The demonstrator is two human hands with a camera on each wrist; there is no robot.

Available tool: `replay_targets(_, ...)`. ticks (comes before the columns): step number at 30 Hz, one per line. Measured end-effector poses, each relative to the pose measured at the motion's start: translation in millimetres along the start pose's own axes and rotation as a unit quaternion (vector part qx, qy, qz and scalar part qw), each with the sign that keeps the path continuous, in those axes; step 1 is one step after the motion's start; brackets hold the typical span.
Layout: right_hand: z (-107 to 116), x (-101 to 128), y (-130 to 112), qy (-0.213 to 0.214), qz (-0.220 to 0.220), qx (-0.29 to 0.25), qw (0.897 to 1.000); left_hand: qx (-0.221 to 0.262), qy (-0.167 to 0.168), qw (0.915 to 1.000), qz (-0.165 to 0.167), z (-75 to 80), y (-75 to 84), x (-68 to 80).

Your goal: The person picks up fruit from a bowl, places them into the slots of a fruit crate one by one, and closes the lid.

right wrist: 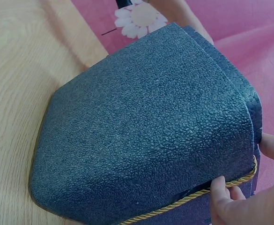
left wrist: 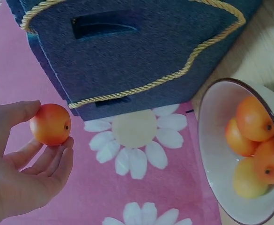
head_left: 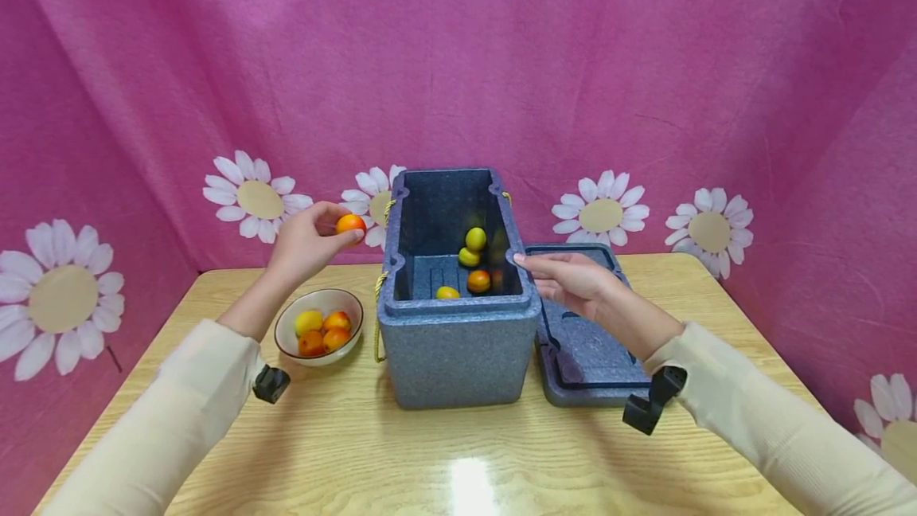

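Probable gap between fruit (head_left: pixel 351 224) and box rim (head_left: pixel 392 239)

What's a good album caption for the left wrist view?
Left hand pinching an orange-red fruit near a gold-roped foam box, four more fruits in a brown-rimmed bowl.

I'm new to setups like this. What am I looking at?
No machine here: a person works with a bare left hand and right hand. The wide picture comes from a camera on the head; the close ones from the left-wrist camera and right-wrist camera. On the table are a bowl of fruits, a grey box with more inside, and, at right, what looks like its lid. The left hand holds an orange fruit, left of the box; the right hand touches the box's right side.
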State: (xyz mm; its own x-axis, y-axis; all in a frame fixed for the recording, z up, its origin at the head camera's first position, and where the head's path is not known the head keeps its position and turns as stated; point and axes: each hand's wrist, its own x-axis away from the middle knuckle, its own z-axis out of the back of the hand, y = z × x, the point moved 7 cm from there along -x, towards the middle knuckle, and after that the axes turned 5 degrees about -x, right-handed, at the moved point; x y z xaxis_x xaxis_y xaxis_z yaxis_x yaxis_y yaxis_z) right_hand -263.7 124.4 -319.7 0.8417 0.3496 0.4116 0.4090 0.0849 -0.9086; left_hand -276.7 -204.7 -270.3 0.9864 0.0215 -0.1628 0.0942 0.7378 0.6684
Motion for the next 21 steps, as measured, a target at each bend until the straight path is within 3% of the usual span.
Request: replay_targets(21,1.2,-0.8,1.1,0.019,0.0,-0.01,1.0,0.029,-0.013,0.9994,-0.016,0.4,47.9,-1.1)
